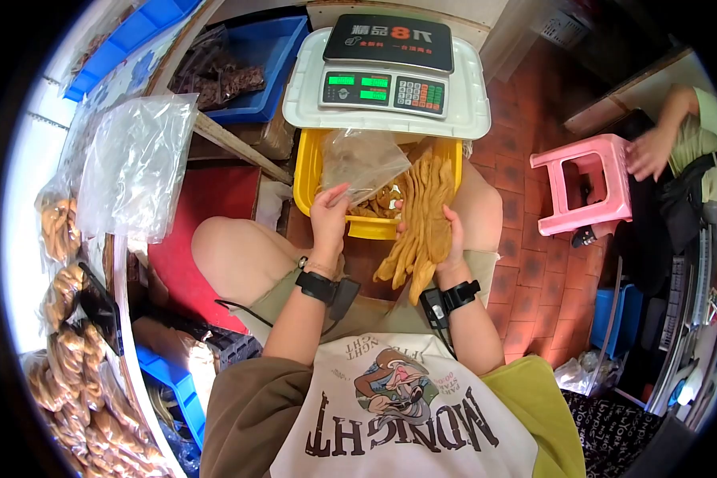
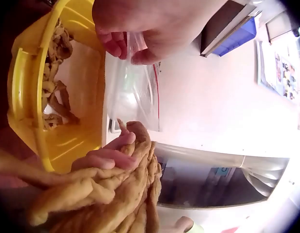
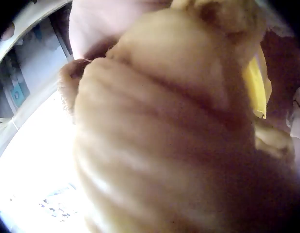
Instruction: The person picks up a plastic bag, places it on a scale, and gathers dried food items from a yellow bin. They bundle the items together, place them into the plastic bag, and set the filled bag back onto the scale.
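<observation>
My left hand (image 1: 328,223) pinches a clear plastic zip bag (image 1: 360,163) at its edge, above a yellow bin (image 1: 304,179). In the left wrist view the bag (image 2: 133,94) hangs from thumb and fingers, a red line along one side. A bundle of long, wrinkled, tan dried strips (image 1: 424,211) is gripped by my right hand (image 1: 454,243), just right of the bag. Its fingers (image 2: 111,158) curl over the strips in the left wrist view. The bundle (image 3: 155,131) fills most of the right wrist view. Shorter brown pieces (image 2: 58,92) lie inside the bin.
A digital scale (image 1: 382,88) sits on a white lid (image 1: 303,103) behind the bin. Plastic bags (image 1: 135,167) hang at left, above bagged dried goods (image 1: 72,374). At right, another person's hand (image 1: 652,153) is by a pink stool (image 1: 554,187). A blue tray (image 1: 283,60) stands back left.
</observation>
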The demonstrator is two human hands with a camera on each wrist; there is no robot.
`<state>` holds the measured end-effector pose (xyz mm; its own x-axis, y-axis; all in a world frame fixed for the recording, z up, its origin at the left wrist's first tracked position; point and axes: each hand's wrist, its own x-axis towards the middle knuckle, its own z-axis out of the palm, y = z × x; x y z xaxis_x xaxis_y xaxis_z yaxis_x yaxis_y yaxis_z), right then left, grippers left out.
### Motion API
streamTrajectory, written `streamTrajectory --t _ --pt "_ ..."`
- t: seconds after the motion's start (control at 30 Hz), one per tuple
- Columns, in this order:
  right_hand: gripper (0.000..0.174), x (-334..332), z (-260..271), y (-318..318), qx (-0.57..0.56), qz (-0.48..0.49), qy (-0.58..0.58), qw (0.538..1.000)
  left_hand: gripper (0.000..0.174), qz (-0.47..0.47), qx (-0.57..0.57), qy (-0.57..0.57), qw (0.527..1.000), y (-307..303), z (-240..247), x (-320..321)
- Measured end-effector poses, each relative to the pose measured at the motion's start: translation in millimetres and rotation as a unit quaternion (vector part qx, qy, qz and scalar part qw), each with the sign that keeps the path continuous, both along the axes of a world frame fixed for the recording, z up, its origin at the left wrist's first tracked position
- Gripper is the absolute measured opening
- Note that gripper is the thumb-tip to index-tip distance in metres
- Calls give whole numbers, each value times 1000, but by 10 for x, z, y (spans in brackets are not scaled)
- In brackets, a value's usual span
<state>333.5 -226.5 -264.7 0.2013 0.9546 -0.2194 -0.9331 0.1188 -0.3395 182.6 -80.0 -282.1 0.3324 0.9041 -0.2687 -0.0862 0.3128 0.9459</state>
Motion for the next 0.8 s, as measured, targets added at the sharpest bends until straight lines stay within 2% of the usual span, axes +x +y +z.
streamTrajectory --t 0.07,0.13,0.17,0.27,0.33,0.37,0.4,0.43,0.47,0.53,0.57,0.63,0.67,0.73,0.77,0.8 --pt "64 2 -3 0 6 2 8 1000 21 -8 13 -1 1000 -31 33 32" --pt "64 2 5 -1 16 1 15 1000 17 84 76 -52 992 -99 122 89" --pt "64 6 8 0 16 0 15 1000 17 83 76 -51 992 -100 151 86" --pt "65 18 21 1 18 -7 2 1000 15 29 143 -4 989 -90 221 55" --pt "65 27 31 0 13 -7 14 1000 13 -78 188 119 972 -71 277 20" --pt "65 31 30 1 13 -9 14 1000 13 -80 188 119 972 -73 306 15" --pt "64 32 28 4 13 -5 17 1000 11 -78 275 241 927 -79 349 10" --pt "64 31 26 5 14 -1 19 1000 9 -74 356 356 861 -90 386 9" --pt "64 30 27 7 14 -2 19 1000 9 -75 356 356 861 -105 421 14" --pt "64 26 29 10 20 1 13 1000 8 71 524 481 699 -128 468 24" --pt "64 28 16 12 21 1 13 1000 8 71 525 482 698 -87 469 19" --pt "66 33 -22 22 20 6 13 1000 11 18 516 306 800 35 468 0" --pt "66 38 -36 22 20 6 13 1000 11 18 516 306 800 31 466 -1" --pt "66 43 -45 25 20 7 13 1000 15 -44 362 304 880 6 463 -5" --pt "66 43 -47 28 21 7 13 1000 15 -43 362 304 880 6 460 -16" --pt "67 43 -47 27 22 7 16 1000 20 -63 438 310 841 10 456 -30"
